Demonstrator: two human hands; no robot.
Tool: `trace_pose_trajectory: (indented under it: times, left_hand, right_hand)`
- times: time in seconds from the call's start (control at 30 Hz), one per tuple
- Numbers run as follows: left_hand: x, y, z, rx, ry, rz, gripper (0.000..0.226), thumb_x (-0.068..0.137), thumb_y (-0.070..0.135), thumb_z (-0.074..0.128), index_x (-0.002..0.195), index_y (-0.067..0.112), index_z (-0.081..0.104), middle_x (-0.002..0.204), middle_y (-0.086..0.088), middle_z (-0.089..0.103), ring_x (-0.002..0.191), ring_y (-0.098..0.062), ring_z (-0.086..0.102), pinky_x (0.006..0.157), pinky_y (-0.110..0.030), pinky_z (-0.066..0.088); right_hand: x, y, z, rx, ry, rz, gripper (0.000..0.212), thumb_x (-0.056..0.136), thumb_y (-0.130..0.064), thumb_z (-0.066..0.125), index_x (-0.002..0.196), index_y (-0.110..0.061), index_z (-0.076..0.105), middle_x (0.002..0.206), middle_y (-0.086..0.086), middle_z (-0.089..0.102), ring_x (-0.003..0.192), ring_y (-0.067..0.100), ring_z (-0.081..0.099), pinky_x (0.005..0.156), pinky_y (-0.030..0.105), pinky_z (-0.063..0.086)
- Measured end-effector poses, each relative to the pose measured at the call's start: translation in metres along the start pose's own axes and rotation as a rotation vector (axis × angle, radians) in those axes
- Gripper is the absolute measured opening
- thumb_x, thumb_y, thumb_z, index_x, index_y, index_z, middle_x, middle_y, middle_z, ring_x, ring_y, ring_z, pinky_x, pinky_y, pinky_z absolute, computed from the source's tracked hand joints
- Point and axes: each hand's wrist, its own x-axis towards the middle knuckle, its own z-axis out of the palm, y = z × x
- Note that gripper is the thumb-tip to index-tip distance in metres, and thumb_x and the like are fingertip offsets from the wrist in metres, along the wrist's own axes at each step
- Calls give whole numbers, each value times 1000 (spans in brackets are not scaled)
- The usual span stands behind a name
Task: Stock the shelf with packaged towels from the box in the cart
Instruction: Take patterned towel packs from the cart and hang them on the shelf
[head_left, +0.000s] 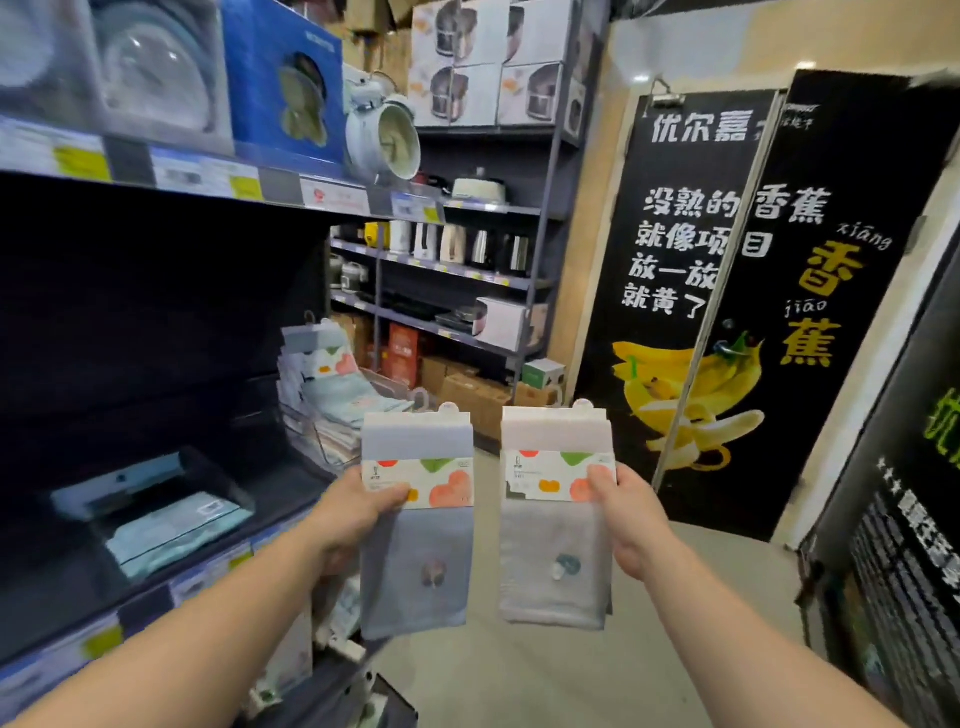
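Two towels held: one packaged towel in each hand, side by side, upright, apart from each other, over the aisle floor (545, 675).
Left hand (353, 512): thumb across the printed band, fingers behind, clamped on the blue-grey towel pack (417, 525) at its left edge.
Right hand (626, 519): thumb on the printed band, fingers behind, clamped on the pale grey towel pack (556, 519) at its right edge.
Packs: each has a white hanger card on top and a white band with orange and green shapes; a small motif sits low on each towel.
Near left: shelf (156, 587) with price labels along its edge; a clear bin (171, 512) on it holds light blue folded towels.
Below the hands: part of a dark cart (332, 691), blurred; whether a box sits in it I cannot tell.
Middle left: stack of packaged towels (324, 384) at the shelf's far end.
Upper left: white alarm clock (384, 137) beside a blue box (283, 78).
Far: shelves of kettles (457, 244) and boxed appliances.
Right: black banana poster (727, 312).
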Motion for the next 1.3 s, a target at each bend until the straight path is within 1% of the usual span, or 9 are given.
trace_pose_trajectory:
  times: [0.17,0.4,0.6,0.7,0.8,0.87,1.0,1.17,1.3]
  left_hand:
    - [24,7,-49,39,103,3,22,94,5,64,115,8,70,110,-6,76,103,-24,72,99,-44,53]
    - [62,26,-102,9,240,23,17,95,6,63,109,11,71,103,-5,78,98,-24,73,90,-41,55]
    - [73,38,-131,66,326,43,9,95,18,64,104,16,68,96,-5,76,88,-26,69,66,-38,52]
    - [75,36,-142,76,360,43,14,95,19,65,108,15,67,101,-8,75,90,-29,68,68,-41,52]
    - [74,37,-151,71,376,33,13,96,17,63,107,13,68,97,-9,76,88,-29,69,67,-39,52]
    - [74,36,-157,60,391,20,15,95,17,64,109,12,69,98,-7,78,93,-32,70,78,-45,55]
    - [72,34,-168,33,426,6,18,95,15,64,112,10,69,103,-7,77,103,-34,70,97,-53,51]
    - [76,33,-171,17,468,13,21,94,15,66,114,11,68,104,-6,77,103,-31,70,94,-48,52]
    - [85,34,-168,16,514,8,21,93,16,67,114,13,69,107,-5,77,104,-30,71,97,-49,51]
  right_hand:
    - [54,-5,55,-35,-140,-37,22,101,-14,46,117,-12,61,107,8,73,90,22,73,55,26,57]
    - [119,-28,125,-55,-247,-74,22,98,-15,50,113,-14,66,102,6,75,84,20,75,57,27,57]
    - [154,-54,162,-25,-363,-93,20,95,-12,58,114,-16,65,102,3,76,88,20,75,67,34,60]
    - [164,-69,177,-19,-372,-104,20,95,-14,59,113,-15,67,99,4,77,87,21,75,73,37,60]
    - [169,-85,191,-12,-389,-132,13,98,-12,55,101,-16,67,92,3,76,77,15,74,61,30,58]
    - [174,-94,200,5,-403,-150,15,99,-11,53,96,-17,66,89,2,74,73,15,70,61,30,59]
    - [188,-104,217,-11,-452,-166,13,100,-15,54,106,-16,66,96,4,75,81,18,70,72,35,59]
    - [201,-112,235,7,-532,-183,20,102,-12,48,93,-13,66,87,3,73,73,17,68,67,32,58]
    - [228,-114,256,33,-613,-151,16,101,-13,52,100,-10,67,103,12,75,89,26,69,92,48,55]
